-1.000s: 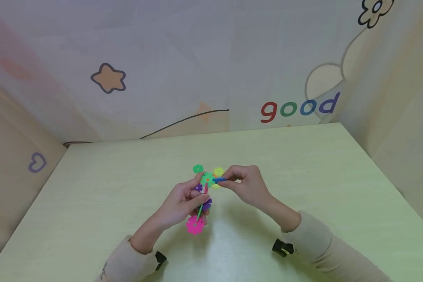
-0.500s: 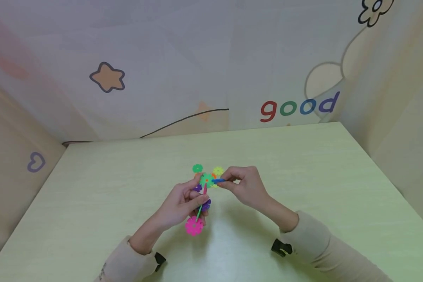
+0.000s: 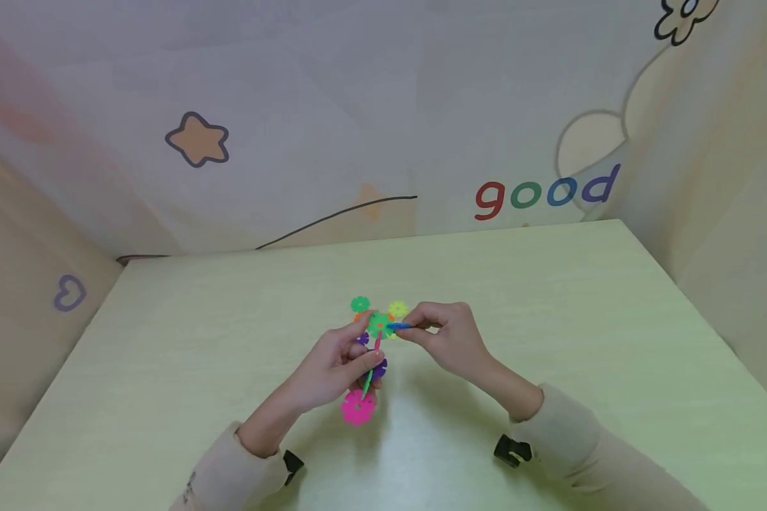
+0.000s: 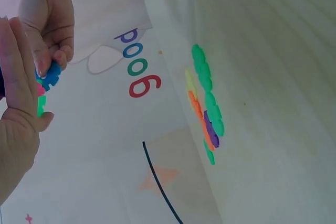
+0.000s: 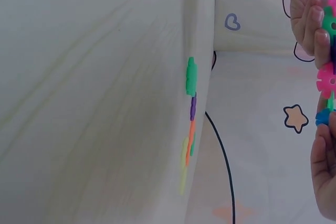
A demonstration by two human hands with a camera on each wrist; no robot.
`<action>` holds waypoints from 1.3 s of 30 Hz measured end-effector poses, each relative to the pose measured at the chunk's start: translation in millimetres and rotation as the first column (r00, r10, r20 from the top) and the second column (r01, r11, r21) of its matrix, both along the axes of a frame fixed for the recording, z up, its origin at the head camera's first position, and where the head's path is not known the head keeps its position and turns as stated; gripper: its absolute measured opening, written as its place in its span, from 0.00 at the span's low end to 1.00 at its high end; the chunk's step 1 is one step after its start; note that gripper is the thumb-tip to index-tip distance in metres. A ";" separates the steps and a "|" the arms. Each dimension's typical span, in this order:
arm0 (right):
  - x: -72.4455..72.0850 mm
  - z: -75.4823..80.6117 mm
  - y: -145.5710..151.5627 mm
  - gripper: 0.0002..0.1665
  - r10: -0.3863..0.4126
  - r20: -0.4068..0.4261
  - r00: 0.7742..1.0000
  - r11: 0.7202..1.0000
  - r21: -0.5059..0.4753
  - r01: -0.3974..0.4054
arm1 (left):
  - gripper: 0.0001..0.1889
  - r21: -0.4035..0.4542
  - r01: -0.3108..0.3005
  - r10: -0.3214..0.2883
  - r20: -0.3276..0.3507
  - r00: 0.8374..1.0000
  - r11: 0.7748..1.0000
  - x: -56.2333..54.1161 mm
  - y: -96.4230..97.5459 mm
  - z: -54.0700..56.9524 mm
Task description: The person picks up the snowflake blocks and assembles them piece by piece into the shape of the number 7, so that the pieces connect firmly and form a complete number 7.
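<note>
My left hand (image 3: 332,369) grips a joined chain of notched plastic snowflake discs above the table. A green disc (image 3: 378,325) tops it, a purple disc (image 3: 379,369) shows at the fingers, and a bright pink disc (image 3: 358,408) hangs lowest. Part of the chain is hidden behind the fingers. Between thumb and forefinger, my right hand (image 3: 447,337) pinches a blue disc (image 4: 51,77), its edge right at the green disc's right side. The right wrist view shows the blue disc just below another pink disc (image 5: 326,81) of the chain.
Loose snowflake discs lie on the table beyond the hands: green (image 3: 360,304), yellow (image 3: 398,309), orange (image 4: 202,119) and purple (image 4: 211,129). A printed cloth (image 3: 294,106) rises behind the table (image 3: 198,319), with further cloth at both sides.
Both hands stay nearly in place, with the blue disc held at the green one throughout. The chain's lower end shifts slightly to the right in the head view.
</note>
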State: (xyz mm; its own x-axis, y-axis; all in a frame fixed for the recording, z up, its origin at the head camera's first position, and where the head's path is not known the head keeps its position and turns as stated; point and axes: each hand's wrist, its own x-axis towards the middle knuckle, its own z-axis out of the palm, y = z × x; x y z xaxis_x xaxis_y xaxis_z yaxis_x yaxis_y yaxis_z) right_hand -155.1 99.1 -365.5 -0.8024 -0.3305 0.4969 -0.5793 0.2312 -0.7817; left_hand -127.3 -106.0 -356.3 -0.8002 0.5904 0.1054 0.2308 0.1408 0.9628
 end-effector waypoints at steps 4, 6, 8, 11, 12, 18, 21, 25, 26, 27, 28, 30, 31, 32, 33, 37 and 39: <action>1.8 0.7 2.6 0.04 0.008 0.014 1.000 1.000 0.001 -0.008 | 0.34 -0.006 -0.009 0.009 0.040 0.999 1.000 -0.5 0.9 1.3; 2.6 1.6 2.9 0.03 0.012 0.031 0.999 1.000 0.002 -0.012 | 0.33 0.007 -0.026 0.025 0.079 0.997 1.000 -0.4 1.1 1.7; 2.9 2.5 3.2 0.03 0.010 0.045 0.999 1.000 0.004 -0.010 | 0.33 0.021 -0.039 0.037 0.109 0.993 0.999 -0.4 1.3 2.2; 2.9 3.5 3.8 0.02 0.005 0.063 0.998 1.000 0.018 -0.006 | 0.34 0.034 -0.061 0.056 0.134 0.989 0.998 -0.7 1.4 1.8; 2.8 3.9 3.9 0.02 0.007 0.069 0.998 1.000 0.024 -0.008 | 0.35 0.035 -0.067 0.062 0.139 0.988 0.997 -1.0 1.4 1.1; 1.9 4.4 3.7 0.03 0.026 0.112 0.993 0.998 0.050 -0.032 | 0.36 0.064 -0.055 0.044 0.153 0.987 0.996 -3.1 0.2 -1.3; 1.5 3.7 3.2 0.04 0.029 0.130 0.991 0.998 0.053 -0.036 | 0.35 0.101 -0.042 0.025 0.163 0.986 0.994 -3.4 -0.3 -1.5; 0.5 3.9 2.3 0.05 0.039 0.150 0.988 0.997 0.066 -0.049 | 0.35 0.144 -0.041 0.015 0.176 0.984 0.989 -2.8 -2.4 -1.8; 0.0 4.2 2.4 0.05 0.044 0.151 0.988 0.996 0.067 -0.054 | 0.35 0.147 -0.043 0.017 0.173 0.985 0.988 -2.6 -3.2 -1.7; -0.4 4.8 2.6 0.06 0.049 0.151 0.987 0.996 0.069 -0.060 | 0.34 0.151 -0.043 0.017 0.172 0.985 0.988 -2.4 -4.0 -1.7; -0.7 5.6 3.0 0.07 0.053 0.151 0.987 0.995 0.071 -0.064 | 0.34 0.154 -0.045 0.018 0.169 0.985 0.987 -2.3 -4.9 -1.6; -1.8 6.9 4.1 0.08 0.060 0.149 0.987 0.994 0.078 -0.073 | 0.34 0.152 -0.052 0.027 0.161 0.987 0.987 -2.4 -7.1 -1.4; -2.7 7.2 4.9 0.08 0.062 0.149 0.987 0.994 0.083 -0.075 | 0.33 0.149 -0.059 0.035 0.160 0.986 0.987 -2.4 -8.3 -1.3; -3.8 7.5 5.8 0.08 0.060 0.149 0.987 0.993 0.091 -0.074 | 0.33 0.146 -0.067 0.044 0.158 0.987 0.987 -2.4 -9.6 -1.0; -4.9 8.0 6.6 0.08 0.056 0.152 0.987 0.992 0.100 -0.071 | 0.33 0.144 -0.076 0.053 0.158 0.986 0.987 -2.6 -11.0 -0.8; -11.6 7.6 9.3 0.07 0.021 0.194 0.981 0.990 0.130 -0.047 | 0.33 0.138 -0.108 0.085 0.165 0.983 0.984 -2.8 -17.0 0.3; -15.6 6.7 10.5 0.07 -0.005 0.221 0.975 0.990 0.137 -0.026 | 0.33 0.132 -0.119 0.097 0.164 0.982 0.984 -3.0 -19.6 0.6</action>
State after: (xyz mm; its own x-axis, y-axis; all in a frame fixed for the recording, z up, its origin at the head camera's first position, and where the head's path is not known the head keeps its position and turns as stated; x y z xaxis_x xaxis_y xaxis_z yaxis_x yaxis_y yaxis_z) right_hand -170.6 109.5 -358.8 -0.8831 -0.3923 0.2574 -0.3994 0.3405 -0.8512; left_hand -130.2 -125.7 -355.7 -0.8717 0.4875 0.0496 0.0666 0.0176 0.9976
